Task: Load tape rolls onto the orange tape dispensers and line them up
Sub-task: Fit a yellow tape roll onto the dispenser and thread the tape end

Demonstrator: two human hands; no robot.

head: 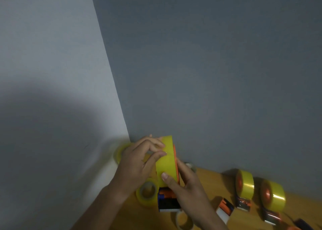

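— Nearest the lens, low in the frame, what do you make out?

— Two forearms rising from the bottom edge. Between them, a loose tape roll (183, 220) lies flat on the wooden table (209, 182), partly cut off by the right arm.

— And the hands?

— Both meet at the lower centre of the frame around a yellow tape roll (167, 160) standing on edge on an orange dispenser (169, 201). The left hand (137, 165) has its fingers curled, thumb and forefinger pinching at the roll's outer face. The right hand (184, 182) wraps the roll's lower right side, thumb pressed on the yellow face, fingers behind the orange hub.

— Anything blocking the view?

— The hands hide most of the dispenser; only its black, blue and orange body shows beneath the roll.

— What else lies around?

— Just left of that body, another yellow roll (148, 194) lies on the table. A blurred roll (120, 153) peeks out behind the left hand. At lower right, two loaded dispensers (245, 186) (273, 195) stand side by side, and an empty dispenser (225, 209) lies between them and the hands. Grey walls (209, 64) fill the upper frame.
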